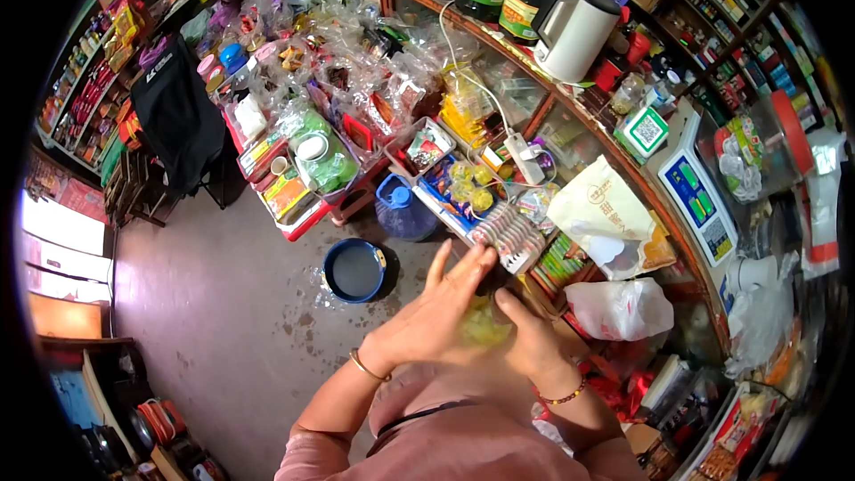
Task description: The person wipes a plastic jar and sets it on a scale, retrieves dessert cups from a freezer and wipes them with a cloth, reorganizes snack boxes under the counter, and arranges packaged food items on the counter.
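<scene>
My left hand (435, 310), with a gold bangle at the wrist, reaches across the front of my body. Its index finger points up and the other fingers curl over a dark bit that I cannot make out. My right hand (533, 338), wearing a beaded bracelet, is beside it with the thumb raised. Between the palms is a blurred yellow-green item (485, 325), partly hidden by both hands; its kind is unclear. Just beyond the fingertips stands a row of spiral-shaped packs (509, 233) in a white box.
A glass counter carries a kettle (574, 36), a scale (693, 200) and a cream paper bag (606, 218). A white plastic bag (621, 309) lies nearer. On the floor are a blue basin (354, 271) and a blue water jug (403, 209). Bagged goods (329, 71) crowd the far display.
</scene>
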{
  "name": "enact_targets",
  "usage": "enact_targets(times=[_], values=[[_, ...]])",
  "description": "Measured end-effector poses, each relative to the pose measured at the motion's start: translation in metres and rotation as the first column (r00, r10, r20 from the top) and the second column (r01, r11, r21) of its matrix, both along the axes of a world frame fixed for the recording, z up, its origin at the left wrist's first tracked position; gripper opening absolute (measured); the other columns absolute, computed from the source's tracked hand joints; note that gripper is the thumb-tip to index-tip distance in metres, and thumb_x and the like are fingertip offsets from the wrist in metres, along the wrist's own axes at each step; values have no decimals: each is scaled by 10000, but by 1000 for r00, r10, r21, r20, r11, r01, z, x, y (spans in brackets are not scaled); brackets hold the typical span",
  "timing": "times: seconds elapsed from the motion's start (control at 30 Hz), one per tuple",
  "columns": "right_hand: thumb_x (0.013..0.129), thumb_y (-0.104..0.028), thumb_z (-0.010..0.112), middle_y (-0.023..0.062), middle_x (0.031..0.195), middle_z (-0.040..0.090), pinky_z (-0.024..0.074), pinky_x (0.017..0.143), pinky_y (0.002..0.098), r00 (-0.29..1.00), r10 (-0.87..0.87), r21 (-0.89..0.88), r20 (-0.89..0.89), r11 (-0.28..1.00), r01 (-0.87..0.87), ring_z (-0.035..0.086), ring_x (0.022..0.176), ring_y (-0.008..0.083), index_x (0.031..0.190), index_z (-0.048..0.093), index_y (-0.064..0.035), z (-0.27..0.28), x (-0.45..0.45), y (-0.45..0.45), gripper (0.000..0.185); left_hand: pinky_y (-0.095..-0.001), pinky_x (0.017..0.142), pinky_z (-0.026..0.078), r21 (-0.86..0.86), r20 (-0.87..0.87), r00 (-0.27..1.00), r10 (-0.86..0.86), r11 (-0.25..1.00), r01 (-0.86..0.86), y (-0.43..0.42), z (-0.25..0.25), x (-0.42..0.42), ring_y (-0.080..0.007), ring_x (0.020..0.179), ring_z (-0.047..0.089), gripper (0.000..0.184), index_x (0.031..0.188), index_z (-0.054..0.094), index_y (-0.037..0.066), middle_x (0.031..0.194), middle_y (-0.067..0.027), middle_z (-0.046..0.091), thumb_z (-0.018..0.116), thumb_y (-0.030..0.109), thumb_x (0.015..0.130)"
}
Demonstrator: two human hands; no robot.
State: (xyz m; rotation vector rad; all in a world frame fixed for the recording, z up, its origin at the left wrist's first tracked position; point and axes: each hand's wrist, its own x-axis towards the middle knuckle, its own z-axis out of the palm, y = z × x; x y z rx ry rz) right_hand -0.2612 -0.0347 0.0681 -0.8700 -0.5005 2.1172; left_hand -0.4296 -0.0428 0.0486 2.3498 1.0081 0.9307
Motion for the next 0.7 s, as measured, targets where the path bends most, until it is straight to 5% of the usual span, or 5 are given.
enact_targets(times=[0.2, 0.4, 0.47, 0.5, 0.7], values=[[898, -91, 444, 87, 1104, 568, 402, 877, 279, 893, -236, 370, 383, 925, 85, 524, 1011, 169, 1152, 516, 12, -54, -3, -10, 284, -428, 1075, 170, -611, 716, 538, 445, 772, 175, -37, -38, 42, -309, 1316, 217, 933, 1402, 40, 35, 1433, -184, 166, 520, 560, 799], [871, -162, 499, 167, 1194, 500, 354, 944, 403, 666, -415, 741, 620, 589, -323, 468, 1118, 315, 1142, 522, 2, -52, -11, -9, 318, -393, 1019, 317, -543, 650, -149, 745, 593, 594, -44, -63, 51, -240, 1217, 385, 502, 1334, 289, 72, 1323, -117, 389, 353, 375, 939], [845, -186, 503, 150, 1254, 457, 297, 985, 483, 482, -574, 617, 661, 51, -785, 396, 1195, 357, 1183, 499, -19, -36, -15, -9, 377, -346, 947, 379, -832, 554, 196, 809, 526, 178, -42, -64, 69, -235, 1142, 435, 431, 1288, 348, 46, 1245, -121, 441, 349, 281, 927], [833, -185, 507, 144, 1249, 463, 301, 987, 467, 491, -551, 632, 675, 89, -770, 396, 1198, 350, 1174, 507, -19, -38, -16, -5, 379, -321, 905, 401, -833, 344, 427, 836, 482, -272, -38, -67, 83, -230, 1084, 467, 395, 1264, 373, 24, 1193, -126, 471, 345, 208, 915], [908, -197, 418, 174, 1085, 554, 416, 868, 339, 588, -352, 638, 728, 663, -393, 538, 1002, 307, 1082, 523, 50, -55, -32, 18, 320, -315, 960, 338, -731, 418, 706, 571, 673, -112, -33, -55, 50, -241, 1139, 433, 471, 1288, 325, -30, 1217, -187, 445, 220, 309, 978]])
